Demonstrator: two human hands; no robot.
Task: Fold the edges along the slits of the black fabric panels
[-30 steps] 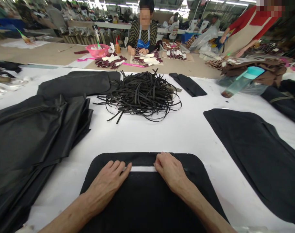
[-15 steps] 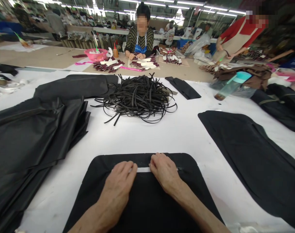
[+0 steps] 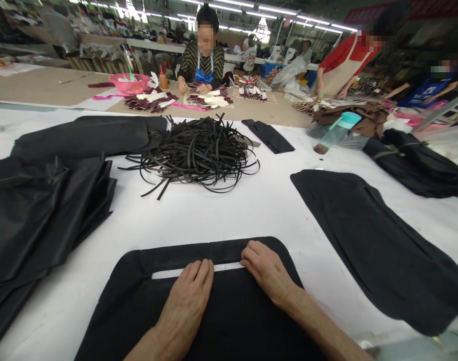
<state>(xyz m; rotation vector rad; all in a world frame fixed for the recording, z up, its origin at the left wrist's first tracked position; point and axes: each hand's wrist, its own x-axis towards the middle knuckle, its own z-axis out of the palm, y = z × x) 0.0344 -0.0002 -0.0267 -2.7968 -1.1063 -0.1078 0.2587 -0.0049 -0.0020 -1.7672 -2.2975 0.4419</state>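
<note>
Working over a white tabletop (image 3: 191,215), dotted with small specks, in a busy workshop lit by strip lights (image 3: 277,11). Facing a tan table (image 3: 36,85) well ahead of both hands, laden with a pink bowl (image 3: 127,87), an orange bottle (image 3: 163,81) and bundles of maroon and white pieces (image 3: 148,102). Attended over there by a person in a patterned top (image 3: 187,60); flanked, farther right, by a person in red sleeves and a cream apron (image 3: 345,70). On the white tabletop, heaped directly ahead of the hands with narrow black strips (image 3: 198,150); stacked left of the left hand with loose black sheets (image 3: 21,210); covered right of the right hand by black pieces (image 3: 375,235), with a turquoise-lidded bottle (image 3: 337,130) beyond these.

Spread flat beneath both hands: a black panel (image 3: 229,311) with rounded far corners, pointing away from the forearms. Crossed near its far edge by a narrow white band (image 3: 166,274), with a long axis running side to side, nearly parallel to that edge, right end slightly farther off. Resting left hand (image 3: 189,296) palm down across the band's middle, with fingers together and pointing forward; bending the fingers of right hand (image 3: 268,273) at the band's right end. Pinching the panel or merely pressing it: cannot tell, with fingertips partly hidden.
</note>
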